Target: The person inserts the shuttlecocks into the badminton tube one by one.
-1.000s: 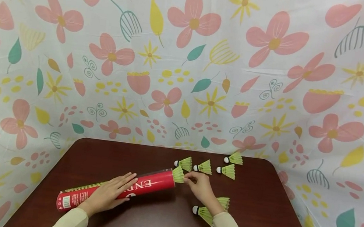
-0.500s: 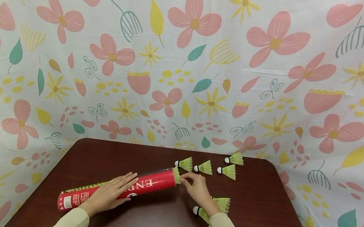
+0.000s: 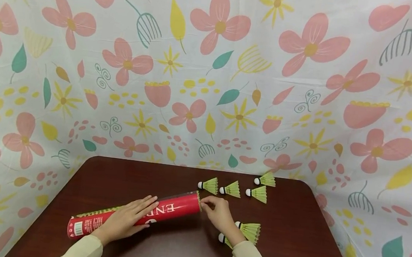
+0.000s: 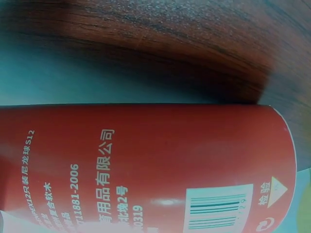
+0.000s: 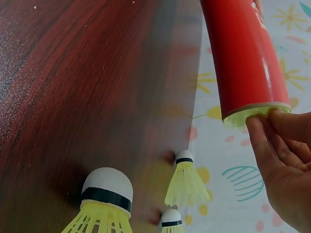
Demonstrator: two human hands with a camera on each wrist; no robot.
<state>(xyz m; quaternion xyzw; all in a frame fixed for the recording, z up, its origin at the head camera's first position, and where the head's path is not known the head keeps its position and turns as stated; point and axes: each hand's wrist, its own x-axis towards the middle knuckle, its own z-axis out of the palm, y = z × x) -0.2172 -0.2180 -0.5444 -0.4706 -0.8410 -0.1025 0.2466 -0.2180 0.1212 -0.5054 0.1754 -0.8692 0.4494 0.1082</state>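
The right wrist view shows what the head view barely does: a yellow-green shuttlecock point(image 5: 235, 119) at the red tube's point(image 5: 250, 58) mouth, pinched between the right hand's point(image 3: 220, 214) thumb and fingertip. The left hand point(image 3: 126, 219), fingers extended, rests over the tube on the tabletop point(image 3: 166, 254). The left wrist view enlarges a barcode point(image 4: 218, 208).

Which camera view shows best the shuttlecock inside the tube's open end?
The right wrist view: close up, the shuttlecock shows its yellow-green rim in the tube. The head view gives only a thin edge; the left wrist view, none.
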